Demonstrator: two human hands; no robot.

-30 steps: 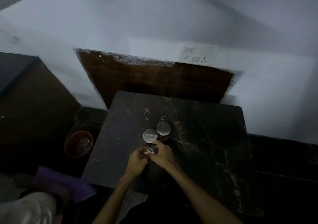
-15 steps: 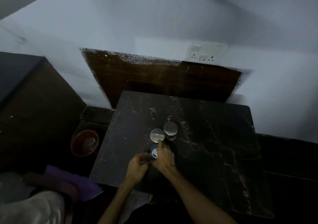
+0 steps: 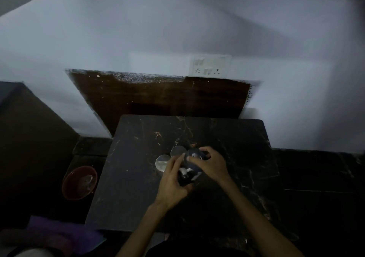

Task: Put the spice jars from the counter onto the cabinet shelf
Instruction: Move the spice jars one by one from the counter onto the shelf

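Both hands curled round one dark round spice jar [image 3: 191, 164], left hand [image 3: 172, 179], right hand [image 3: 209, 163], above black marble table [image 3: 227, 177]. Keep upright; lift clear of two clear-lidded jars [image 3: 170, 159] just beside.

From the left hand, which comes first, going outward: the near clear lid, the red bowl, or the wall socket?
Seen from the head camera, from the left hand:
1. Near clear lid, on the counter just beyond the fingers.
2. Red bowl, off the counter's left side.
3. Wall socket, up on the wall.
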